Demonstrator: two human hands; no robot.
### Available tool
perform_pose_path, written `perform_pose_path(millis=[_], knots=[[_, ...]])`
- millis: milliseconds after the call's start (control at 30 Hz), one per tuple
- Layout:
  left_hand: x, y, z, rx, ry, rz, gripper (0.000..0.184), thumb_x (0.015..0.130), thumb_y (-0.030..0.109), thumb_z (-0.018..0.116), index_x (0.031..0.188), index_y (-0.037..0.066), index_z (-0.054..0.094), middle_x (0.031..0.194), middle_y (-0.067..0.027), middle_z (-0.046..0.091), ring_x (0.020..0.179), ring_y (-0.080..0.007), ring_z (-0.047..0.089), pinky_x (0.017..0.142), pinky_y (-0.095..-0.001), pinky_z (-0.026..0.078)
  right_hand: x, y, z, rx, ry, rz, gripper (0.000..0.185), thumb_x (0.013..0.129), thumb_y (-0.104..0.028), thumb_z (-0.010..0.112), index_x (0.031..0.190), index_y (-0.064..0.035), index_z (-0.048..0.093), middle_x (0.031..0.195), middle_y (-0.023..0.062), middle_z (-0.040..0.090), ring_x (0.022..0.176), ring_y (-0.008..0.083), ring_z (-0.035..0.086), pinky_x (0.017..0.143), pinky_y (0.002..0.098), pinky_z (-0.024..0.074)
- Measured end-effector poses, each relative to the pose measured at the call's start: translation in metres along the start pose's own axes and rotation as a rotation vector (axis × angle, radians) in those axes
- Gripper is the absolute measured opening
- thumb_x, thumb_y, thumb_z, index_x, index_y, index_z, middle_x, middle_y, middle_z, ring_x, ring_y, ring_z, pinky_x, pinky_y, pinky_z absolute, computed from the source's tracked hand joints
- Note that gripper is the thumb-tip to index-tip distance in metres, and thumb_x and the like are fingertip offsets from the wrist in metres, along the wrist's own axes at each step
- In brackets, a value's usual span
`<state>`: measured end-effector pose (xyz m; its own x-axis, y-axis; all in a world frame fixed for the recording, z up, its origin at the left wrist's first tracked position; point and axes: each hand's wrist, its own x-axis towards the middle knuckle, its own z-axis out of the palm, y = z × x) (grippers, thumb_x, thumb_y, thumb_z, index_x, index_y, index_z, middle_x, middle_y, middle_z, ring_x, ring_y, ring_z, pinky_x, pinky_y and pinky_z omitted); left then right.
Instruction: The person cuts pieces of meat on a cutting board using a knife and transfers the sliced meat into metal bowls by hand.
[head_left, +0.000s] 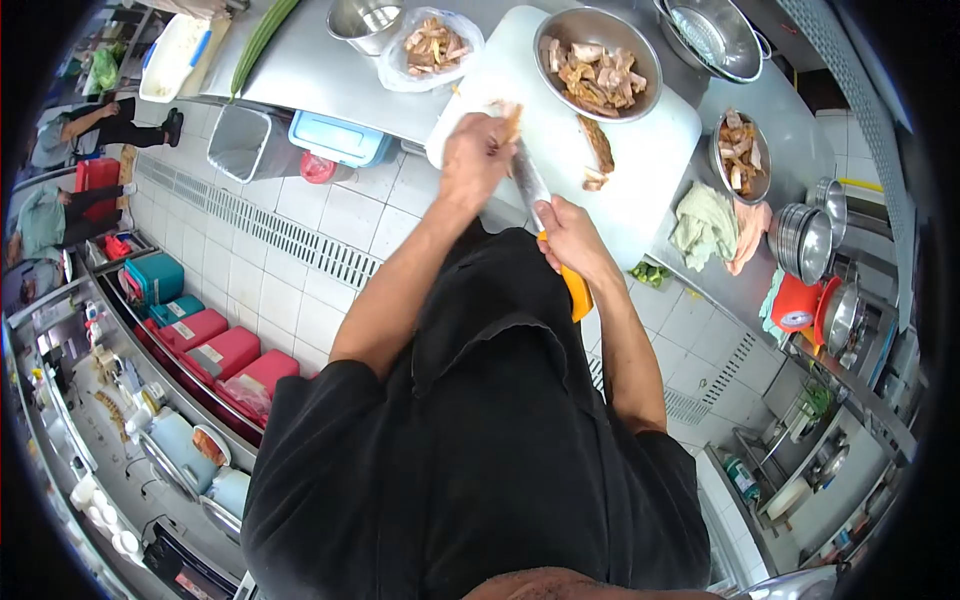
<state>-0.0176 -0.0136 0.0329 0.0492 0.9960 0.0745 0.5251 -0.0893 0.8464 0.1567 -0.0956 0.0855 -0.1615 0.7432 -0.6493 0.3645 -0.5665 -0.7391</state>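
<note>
Right now, from my remote seat, I see the left hand [474, 158] with its fingers curled on a small meat piece [514, 122] over the white cutting board [655, 165]. The right hand [572, 236] grips a knife [528, 178], blade pointing toward the left fingers; I can't tell whether it touches the meat. A longer meat strip [600, 150] lies on the board, near a metal bowl [628, 28] of cut chunks.

A white tiled floor [325, 208] with a slotted drain grate [262, 226] borders a steel counter [302, 72].
</note>
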Motion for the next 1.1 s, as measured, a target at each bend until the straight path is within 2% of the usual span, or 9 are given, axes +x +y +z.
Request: perform_pose_path(millis=[133, 267, 433, 500, 600, 733, 867, 1000, 1100], knots=[[0.066, -0.018, -0.066, 0.105, 0.136, 0.069, 0.035, 0.075, 0.006, 0.088, 0.107, 0.002, 0.076, 0.102, -0.0124, 0.073, 0.077, -0.017, 0.07, 0.069, -0.0305, 0.06, 0.044, -0.077, 0.008, -0.084, -0.097, -0.075, 0.03, 0.109, -0.027, 0.045, 0.098, 0.0009, 0.052, 0.065, 0.0085, 0.056, 0.042, 0.0147, 0.05, 0.04, 0.0323, 0.0428], [0.156, -0.047, -0.098, 0.133, 0.01, -0.001, 0.032, 0.081, 0.02, 0.08, 0.108, 0.003, 0.077, 0.08, -0.0162, 0.072, 0.071, -0.0309, 0.07, 0.071, -0.0389, 0.057, 0.077, -0.113, 0.0, -0.197, -0.116, 0.033, 0.031, 0.107, -0.028, 0.045, 0.097, 0.0007, 0.053, 0.066, 0.0075, 0.056, 0.043, 0.0156, 0.052, 0.042, 0.0338, 0.0445], [0.137, -0.103, -0.119, 0.4, 0.279, 0.212, 0.024, 0.081, 0.019, 0.08, 0.1, 0.004, 0.078, 0.089, -0.0153, 0.071, 0.089, -0.0318, 0.07, 0.076, -0.0423, 0.057, 0.034, -0.074, -0.024, -0.073, -0.064, 0.078, 0.03, 0.108, -0.028, 0.045, 0.097, -0.001, 0.054, 0.063, 0.0047, 0.054, 0.041, 0.013, 0.047, 0.043, 0.0299, 0.0428], [0.117, -0.109, -0.109, 0.363, 0.354, 0.085, 0.021, 0.081, 0.015, 0.081, 0.1, 0.006, 0.078, 0.099, -0.0183, 0.069, 0.09, -0.0317, 0.068, 0.076, -0.0383, 0.057, 0.012, -0.04, -0.028, 0.022, -0.039, 0.152, 0.031, 0.108, -0.028, 0.045, 0.099, -0.0004, 0.055, 0.063, 0.0049, 0.054, 0.041, 0.0119, 0.048, 0.043, 0.029, 0.0421], [0.116, -0.143, -0.099, -0.362, 0.163, -0.402, 0.023, 0.082, 0.0, 0.075, 0.105, -0.001, 0.073, 0.087, -0.0068, 0.066, 0.068, -0.0152, 0.065, 0.065, -0.0292, 0.055, -0.022, -0.001, -0.034, 0.121, 0.013, 0.266, 0.033, 0.108, -0.029, 0.046, 0.103, 0.0012, 0.057, 0.065, 0.0065, 0.056, 0.043, 0.0125, 0.051, 0.044, 0.0294, 0.0433], [0.111, -0.055, -0.118, -0.068, 0.157, -0.318, 0.021, 0.086, 0.004, 0.072, 0.106, -0.003, 0.071, 0.091, -0.0084, 0.067, 0.077, -0.0156, 0.065, 0.07, -0.0309, 0.056, -0.051, 0.028, -0.033, 0.112, 0.145, 0.305, 0.034, 0.108, -0.03, 0.048, 0.095, 0.0002, 0.056, 0.062, 0.0084, 0.056, 0.044, 0.0158, 0.052, 0.047, 0.0337, 0.0449], [0.111, 0.005, -0.101, 0.265, 0.196, 0.099, 0.02, 0.084, 0.006, 0.077, 0.104, 0.004, 0.074, 0.107, -0.0118, 0.068, 0.093, -0.0208, 0.067, 0.076, -0.032, 0.057, -0.064, 0.057, -0.038, -0.101, 0.32, 0.204, 0.036, 0.106, -0.03, 0.052, 0.092, 0.002, 0.058, 0.061, 0.0212, 0.058, 0.049, 0.0308, 0.057, 0.055, 0.0456, 0.0472], [0.097, 0.069, -0.037, -0.028, -0.195, 0.333, 0.022, 0.088, 0.001, 0.074, 0.11, 0.005, 0.075, 0.113, -0.0094, 0.073, 0.085, -0.019, 0.069, 0.073, -0.0304, 0.058, -0.101, 0.056, -0.057, -0.126, 0.411, 0.221, 0.036, 0.106, -0.031, 0.054, 0.093, 0.002, 0.059, 0.064, 0.0237, 0.06, 0.058, 0.0358, 0.062, 0.064, 0.0481, 0.0499], [0.067, 0.089, 0.018, 0.192, -0.687, 0.349, 0.017, 0.092, 0.001, 0.066, 0.104, 0.006, 0.077, 0.116, -0.0128, 0.074, 0.095, -0.0265, 0.073, 0.081, -0.034, 0.059, -0.124, 0.059, -0.063, 0.015, 0.469, 0.285, 0.037, 0.106, -0.031, 0.051, 0.098, 0.0047, 0.059, 0.073, 0.0295, 0.063, 0.071, 0.0474, 0.064, 0.071, 0.0522, 0.0497]])
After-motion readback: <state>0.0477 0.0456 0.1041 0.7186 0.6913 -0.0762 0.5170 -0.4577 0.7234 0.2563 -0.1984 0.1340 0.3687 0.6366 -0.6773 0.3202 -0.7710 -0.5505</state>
